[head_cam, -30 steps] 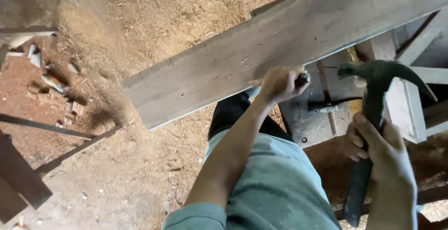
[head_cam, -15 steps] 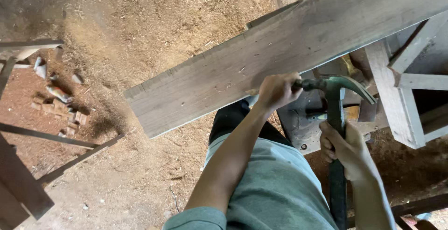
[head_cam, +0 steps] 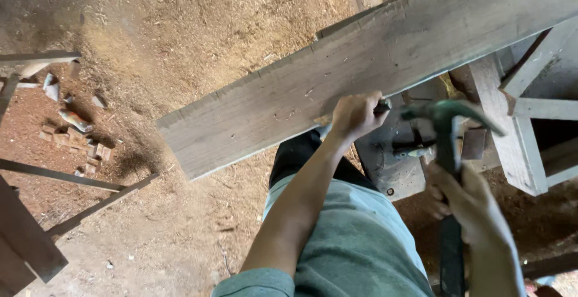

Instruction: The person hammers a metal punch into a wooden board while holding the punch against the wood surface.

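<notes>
The ground [head_cam: 180,26] here is packed earth strewn with sawdust and wood shavings, with small offcuts [head_cam: 78,140] and scraps lying at the left near some dark wooden slats [head_cam: 72,179].

In the head view, a long grey weathered plank [head_cam: 373,74] runs on a slant from the lower left up to the upper right, its near end cut square and hanging free over the ground. Under its right part stand pale wooden frame pieces [head_cam: 512,146] and a grey metal block [head_cam: 391,164] — what carries the plank cannot be told for certain.

The left hand [head_cam: 355,115] is closed at the plank's lower edge, the grip pinched narrow on something small and dark against the wood; whether it is a nail cannot be made out. The bare forearm rises to it over grey-green trousers [head_cam: 355,243].

The right hand [head_cam: 466,203] is wrapped tight around the dark handle of a claw hammer [head_cam: 448,119]. The hammer stands nearly upright, its greenish head just beside the left hand's fingertips — blurred, so contact between head and plank cannot be judged.
</notes>
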